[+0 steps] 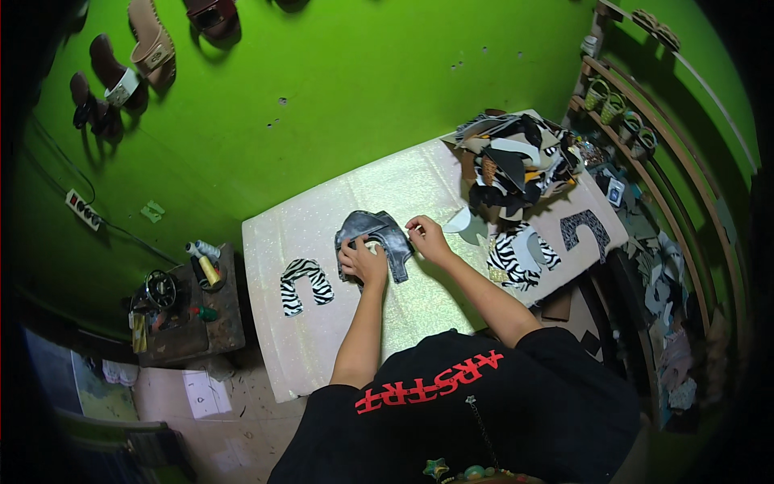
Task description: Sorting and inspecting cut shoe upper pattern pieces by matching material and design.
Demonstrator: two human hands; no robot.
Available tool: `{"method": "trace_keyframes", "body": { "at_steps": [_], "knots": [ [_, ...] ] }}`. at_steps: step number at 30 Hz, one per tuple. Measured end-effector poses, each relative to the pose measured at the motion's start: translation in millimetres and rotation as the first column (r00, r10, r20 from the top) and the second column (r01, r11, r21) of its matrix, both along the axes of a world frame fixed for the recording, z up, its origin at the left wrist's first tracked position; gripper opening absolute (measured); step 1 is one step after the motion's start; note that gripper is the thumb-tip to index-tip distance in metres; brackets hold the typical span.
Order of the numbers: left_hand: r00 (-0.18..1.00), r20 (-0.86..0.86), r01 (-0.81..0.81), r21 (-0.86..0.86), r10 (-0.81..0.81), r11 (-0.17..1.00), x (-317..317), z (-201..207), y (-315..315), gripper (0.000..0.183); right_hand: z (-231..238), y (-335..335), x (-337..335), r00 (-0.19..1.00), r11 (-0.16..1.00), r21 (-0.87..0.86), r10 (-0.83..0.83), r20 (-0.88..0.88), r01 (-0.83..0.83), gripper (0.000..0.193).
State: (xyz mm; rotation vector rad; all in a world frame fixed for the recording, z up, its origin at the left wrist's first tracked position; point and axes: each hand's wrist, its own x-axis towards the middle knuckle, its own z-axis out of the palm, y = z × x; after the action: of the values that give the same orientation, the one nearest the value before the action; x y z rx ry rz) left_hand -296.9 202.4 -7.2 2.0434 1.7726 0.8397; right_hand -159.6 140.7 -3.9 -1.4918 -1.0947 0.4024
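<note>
Two or more dark grey, shiny U-shaped leather pieces (367, 224) lie overlapped in the middle of the table. My left hand (363, 260) rests on them, its fingers spread over their left part. Just off their right edge is my right hand (429, 239), with thumb and fingers drawn together; anything between the fingertips is too small to make out. To the left lies a zebra-striped U-shaped piece (305, 282). On the right are more zebra-striped pieces (506, 256), a pale half-round piece (458, 220) and a dark speckled U-shaped piece (587, 231).
A heap of mixed scraps (516, 161) covers the table's far right corner. The whitish table (322, 206) stands against a green wall. At left, a small bench (193, 327) holds thread spools (210, 270) and a handwheel (160, 288). Wooden racks (645, 153) with sandals curve along the right.
</note>
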Motion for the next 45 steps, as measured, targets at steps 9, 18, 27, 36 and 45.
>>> {"method": "trace_keyframes", "body": {
  "at_steps": [9,18,27,36,45],
  "knots": [
    [0.964,0.051,0.255,0.080,-0.259,0.964,74,-7,-62,0.034,29,-96,68,0.941,0.914,0.260,-0.335,0.048,0.312,0.005],
    [0.846,0.187,0.468,0.192,-0.500,0.863,185,37,-115,0.038,30,-173,178,0.753,0.744,0.286,-0.650,0.103,0.604,0.005],
    [0.750,-0.109,0.658,0.221,-0.652,0.720,275,72,-130,0.059,82,-133,264,0.564,0.699,0.006,-0.583,0.585,0.715,0.023],
    [0.756,-0.075,0.653,0.166,-0.651,0.739,276,69,-108,0.055,79,-110,283,0.743,0.782,-0.197,-0.433,0.510,0.591,0.040],
    [0.781,-0.096,0.623,0.185,-0.617,0.760,283,70,-98,0.050,73,-107,283,0.868,0.929,0.078,-0.365,0.335,0.361,0.052]
  ]
}}
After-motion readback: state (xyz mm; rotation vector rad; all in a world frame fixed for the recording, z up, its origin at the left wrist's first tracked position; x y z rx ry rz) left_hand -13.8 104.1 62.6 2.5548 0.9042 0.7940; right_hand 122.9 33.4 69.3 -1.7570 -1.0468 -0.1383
